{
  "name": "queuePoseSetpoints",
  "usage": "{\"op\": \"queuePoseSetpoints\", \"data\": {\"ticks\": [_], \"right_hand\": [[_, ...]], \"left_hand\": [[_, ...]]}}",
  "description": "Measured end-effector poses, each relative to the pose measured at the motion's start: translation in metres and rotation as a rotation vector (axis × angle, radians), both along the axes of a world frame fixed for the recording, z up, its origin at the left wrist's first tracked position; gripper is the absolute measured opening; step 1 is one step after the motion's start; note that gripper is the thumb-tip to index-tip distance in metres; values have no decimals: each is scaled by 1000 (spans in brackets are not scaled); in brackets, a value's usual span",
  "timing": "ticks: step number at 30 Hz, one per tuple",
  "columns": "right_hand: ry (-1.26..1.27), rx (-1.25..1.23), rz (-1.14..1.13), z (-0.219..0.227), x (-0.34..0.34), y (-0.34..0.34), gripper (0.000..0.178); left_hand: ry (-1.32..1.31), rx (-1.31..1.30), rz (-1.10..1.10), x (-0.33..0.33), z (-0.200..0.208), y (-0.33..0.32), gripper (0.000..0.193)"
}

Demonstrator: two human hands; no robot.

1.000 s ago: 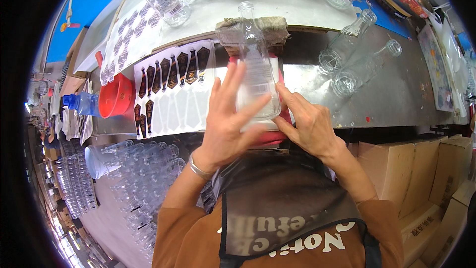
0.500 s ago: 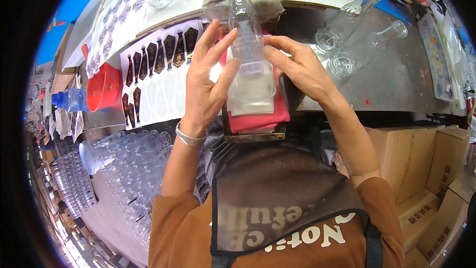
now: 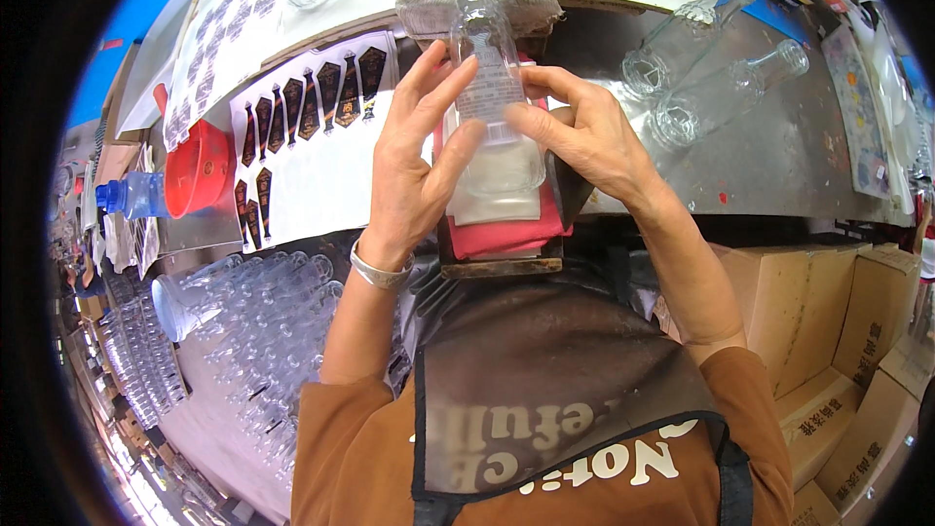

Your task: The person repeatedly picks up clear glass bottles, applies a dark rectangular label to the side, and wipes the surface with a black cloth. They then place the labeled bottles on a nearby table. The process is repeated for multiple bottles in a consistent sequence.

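Note:
A clear glass bottle (image 3: 490, 37) lies on its back, its neck pointing away from me. Its neck end rests on a rolled grey cloth (image 3: 531, 2), and its base lies over a pale pad and a red cloth (image 3: 506, 242) in a small wooden stand. A see-through label (image 3: 485, 95) with fine print covers its upward side. My left hand (image 3: 414, 170) lies along the left side, fingertips and thumb against the glass. From the right, my right hand (image 3: 599, 141) holds the other side, with its thumb on the label's right edge.
A sheet of dark, tie-shaped labels (image 3: 312, 151) lies left of the stand, beside a red basin (image 3: 200, 170) and a blue-capped bottle (image 3: 146, 195). Two glass bottles (image 3: 682, 49) lie at right. Many bottles (image 3: 263, 331) stand at lower left; cardboard boxes (image 3: 799, 321) fill the lower right.
My right thumb has slid inward and slightly toward me over the label. My left fingers have shifted a little to the right. The bottle stays in nearly the same place.

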State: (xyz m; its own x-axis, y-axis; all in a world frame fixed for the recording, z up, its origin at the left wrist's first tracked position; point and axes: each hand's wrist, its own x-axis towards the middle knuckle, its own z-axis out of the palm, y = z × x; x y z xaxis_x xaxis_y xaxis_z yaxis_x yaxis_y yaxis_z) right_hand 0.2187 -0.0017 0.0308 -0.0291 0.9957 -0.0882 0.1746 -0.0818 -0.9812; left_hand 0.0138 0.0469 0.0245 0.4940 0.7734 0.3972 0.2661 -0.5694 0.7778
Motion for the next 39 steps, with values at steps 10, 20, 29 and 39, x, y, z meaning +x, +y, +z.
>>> {"op": "queuePoseSetpoints", "data": {"ticks": [10, 20, 29, 39], "right_hand": [[-47, 15, 3, -3, 1, -2, 55], [-27, 10, 3, -3, 0, -2, 55], [19, 99, -75, -13, -2, -3, 52], [718, -53, -477, -25, 30, -3, 29]], "left_hand": [[-49, -53, -8, 0, -5, -2, 51], [-113, -96, -20, 1, -8, -5, 51], [-96, -74, -3, 2, -9, -6, 50], [-75, -64, 6, 3, -5, -6, 51]]}}
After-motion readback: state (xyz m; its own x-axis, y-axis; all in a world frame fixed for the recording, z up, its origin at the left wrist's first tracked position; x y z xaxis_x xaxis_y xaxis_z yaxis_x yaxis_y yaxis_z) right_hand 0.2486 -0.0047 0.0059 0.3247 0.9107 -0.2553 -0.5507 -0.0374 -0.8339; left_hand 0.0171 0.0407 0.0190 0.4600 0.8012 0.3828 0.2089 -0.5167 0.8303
